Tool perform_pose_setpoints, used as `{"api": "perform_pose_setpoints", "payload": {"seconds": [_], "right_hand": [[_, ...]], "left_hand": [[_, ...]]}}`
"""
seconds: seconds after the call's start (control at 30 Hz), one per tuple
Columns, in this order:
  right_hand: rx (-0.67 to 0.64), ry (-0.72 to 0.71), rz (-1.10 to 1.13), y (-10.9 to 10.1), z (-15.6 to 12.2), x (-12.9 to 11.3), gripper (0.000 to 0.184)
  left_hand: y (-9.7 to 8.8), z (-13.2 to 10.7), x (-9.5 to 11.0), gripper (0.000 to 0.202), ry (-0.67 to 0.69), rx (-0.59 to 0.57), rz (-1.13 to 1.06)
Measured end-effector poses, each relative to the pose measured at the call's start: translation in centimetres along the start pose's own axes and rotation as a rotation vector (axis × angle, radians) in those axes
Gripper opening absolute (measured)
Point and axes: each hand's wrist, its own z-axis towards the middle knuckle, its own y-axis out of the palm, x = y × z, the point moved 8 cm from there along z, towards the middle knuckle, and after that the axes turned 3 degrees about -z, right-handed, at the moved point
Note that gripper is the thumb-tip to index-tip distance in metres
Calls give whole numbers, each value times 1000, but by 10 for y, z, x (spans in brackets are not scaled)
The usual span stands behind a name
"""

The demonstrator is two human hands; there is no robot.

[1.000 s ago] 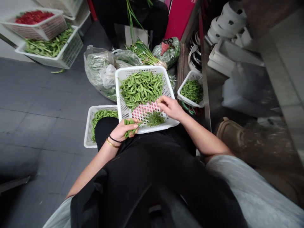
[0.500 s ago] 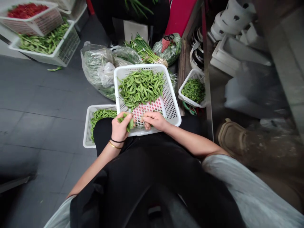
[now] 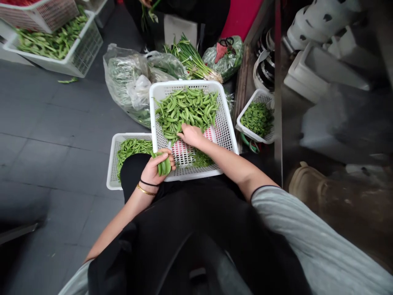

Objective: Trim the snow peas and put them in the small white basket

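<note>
White plastic forms the crate (image 3: pixel 82 53) at my far left, with green stalks (image 3: pixel 47 41) heaped in it. Next, from my remote seat, I see a low basket (image 3: pixel 113 164) of slim green pods (image 3: pixel 132 148), then a clear bag (image 3: pixel 121 78) of greens beyond it. The left hand (image 3: pixel 155 167) curls around a small bunch of pea pods (image 3: pixel 165 167) at the near left corner of the big basket (image 3: pixel 229 132). A heap of loose pods (image 3: pixel 186 108) covers the big basket's far part. I follow the right hand (image 3: pixel 193 136) to the heap's near edge; I cannot tell whether its fingertips pinch a pod. Fine green scraps (image 3: pixel 201 159) lie on the basket's near side. Farther right, leafy greens (image 3: pixel 257 119) sit in a small basket (image 3: pixel 253 136).
</note>
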Motion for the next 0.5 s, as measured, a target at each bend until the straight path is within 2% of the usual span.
{"api": "perform_pose_setpoints", "payload": {"seconds": [0.13, 0.27, 0.37, 0.5], "right_hand": [[-5, 133, 52, 12, 26, 0, 47], [-42, 267, 121, 18, 24, 24, 41], [-57, 231, 129, 19, 15, 32, 36], [-47, 172, 137, 18, 8, 29, 36]], "left_hand": [[7, -3, -3, 21, -7, -75, 8], [8, -7, -9, 24, -38, -63, 86], [10, -9, -11, 26, -16, -43, 111], [16, -14, -12, 26, 31, -43, 112]]}}
